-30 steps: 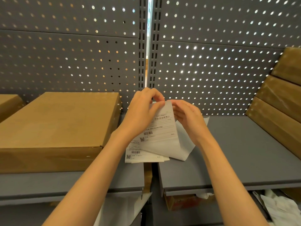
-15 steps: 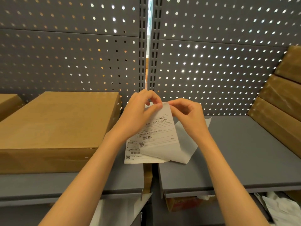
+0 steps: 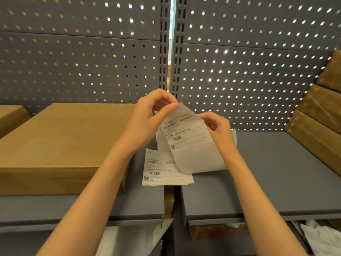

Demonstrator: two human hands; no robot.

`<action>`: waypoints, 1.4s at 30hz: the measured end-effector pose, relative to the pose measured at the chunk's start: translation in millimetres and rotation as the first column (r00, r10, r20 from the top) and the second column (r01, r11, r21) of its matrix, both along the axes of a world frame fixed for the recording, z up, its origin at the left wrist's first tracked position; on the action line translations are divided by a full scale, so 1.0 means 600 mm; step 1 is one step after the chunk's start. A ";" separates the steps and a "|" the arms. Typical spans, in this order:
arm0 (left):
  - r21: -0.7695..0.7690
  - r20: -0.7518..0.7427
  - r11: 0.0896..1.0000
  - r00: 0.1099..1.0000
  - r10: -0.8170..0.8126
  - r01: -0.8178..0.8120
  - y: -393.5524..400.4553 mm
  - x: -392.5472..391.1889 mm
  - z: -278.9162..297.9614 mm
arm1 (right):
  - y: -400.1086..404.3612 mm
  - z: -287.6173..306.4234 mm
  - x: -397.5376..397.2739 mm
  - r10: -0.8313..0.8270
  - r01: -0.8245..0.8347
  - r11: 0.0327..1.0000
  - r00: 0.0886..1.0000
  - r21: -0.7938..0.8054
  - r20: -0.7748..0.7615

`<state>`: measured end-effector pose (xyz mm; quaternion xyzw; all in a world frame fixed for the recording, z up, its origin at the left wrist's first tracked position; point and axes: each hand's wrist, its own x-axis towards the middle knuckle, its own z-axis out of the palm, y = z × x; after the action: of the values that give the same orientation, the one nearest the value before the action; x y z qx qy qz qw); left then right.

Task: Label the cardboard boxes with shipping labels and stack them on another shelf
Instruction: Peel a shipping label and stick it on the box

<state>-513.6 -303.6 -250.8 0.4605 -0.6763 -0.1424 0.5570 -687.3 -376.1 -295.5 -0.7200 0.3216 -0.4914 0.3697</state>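
Observation:
Above the gap between two grey shelves I hold a white shipping label (image 3: pixel 186 137) with a barcode. My left hand (image 3: pixel 151 115) pinches its top left corner. My right hand (image 3: pixel 217 128) grips its right edge, where the translucent backing sheet (image 3: pixel 203 163) hangs down. More printed labels (image 3: pixel 162 172) lie flat on the shelf under my hands. A large flat cardboard box (image 3: pixel 60 143) rests on the left shelf (image 3: pixel 81 207), just left of my left forearm.
Three flat cardboard boxes (image 3: pixel 321 115) lean stacked at the right end of the right shelf (image 3: pixel 276 182). Another box corner (image 3: pixel 9 115) shows at far left. A perforated grey panel (image 3: pixel 249 71) forms the back wall. Crumpled paper and a carton sit on the lower level (image 3: pixel 313 235).
My hands have lifted slightly and drawn apart, the left pulling the label's corner up and away from the backing. The boxes have not moved.

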 end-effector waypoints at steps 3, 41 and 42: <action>-0.022 -0.018 1.000 1.000 -0.018 0.017 0.005 0.005 0.002 | -0.004 -0.003 -0.002 -0.006 0.006 1.000 1.000 -0.001 -0.009; -0.267 -0.249 0.948 0.963 0.104 -0.171 0.043 0.082 0.044 | -0.026 -0.031 -0.016 -0.115 0.117 0.988 0.993 0.098 -0.031; -0.272 -0.258 0.945 0.960 0.108 -0.179 0.043 0.083 0.045 | -0.026 -0.031 -0.017 -0.116 0.118 0.989 0.993 0.091 -0.029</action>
<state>-464.0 -278.0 -223.7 0.4007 -0.5819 -0.0541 0.7056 -697.3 -391.7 -314.1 -0.6876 0.3900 -0.4885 0.3693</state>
